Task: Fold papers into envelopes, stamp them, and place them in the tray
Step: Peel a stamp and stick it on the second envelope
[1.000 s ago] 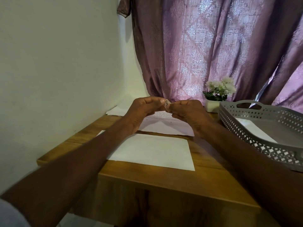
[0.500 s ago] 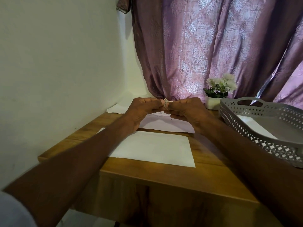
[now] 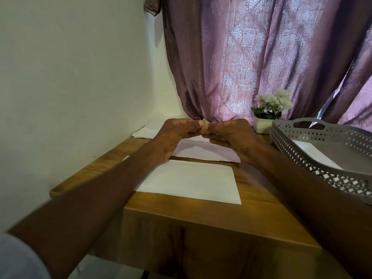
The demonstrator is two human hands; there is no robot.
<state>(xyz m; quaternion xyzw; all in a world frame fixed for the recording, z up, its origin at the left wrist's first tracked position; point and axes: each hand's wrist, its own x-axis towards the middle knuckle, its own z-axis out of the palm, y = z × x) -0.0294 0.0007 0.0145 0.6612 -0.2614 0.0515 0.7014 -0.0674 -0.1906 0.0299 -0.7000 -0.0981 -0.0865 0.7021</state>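
Note:
A small stamp (image 3: 206, 124) with a toothed edge is pinched between the fingertips of my left hand (image 3: 177, 135) and my right hand (image 3: 231, 135), raised above the table. Below my arms a white folded envelope (image 3: 191, 181) lies flat on the wooden table (image 3: 211, 214). Behind it lies a printed paper sheet (image 3: 203, 152), partly hidden by my hands. A grey perforated tray (image 3: 314, 152) stands at the right with a white envelope (image 3: 314, 152) inside it.
More white paper (image 3: 144, 133) lies at the table's far left corner by the wall. A small white pot of flowers (image 3: 265, 117) stands behind the tray, in front of a purple curtain (image 3: 261, 57). The white wall runs along the table's left side.
Both hands stay together on the stamp and have shifted only slightly; the fingers work at it. The envelope and the tray have not moved.

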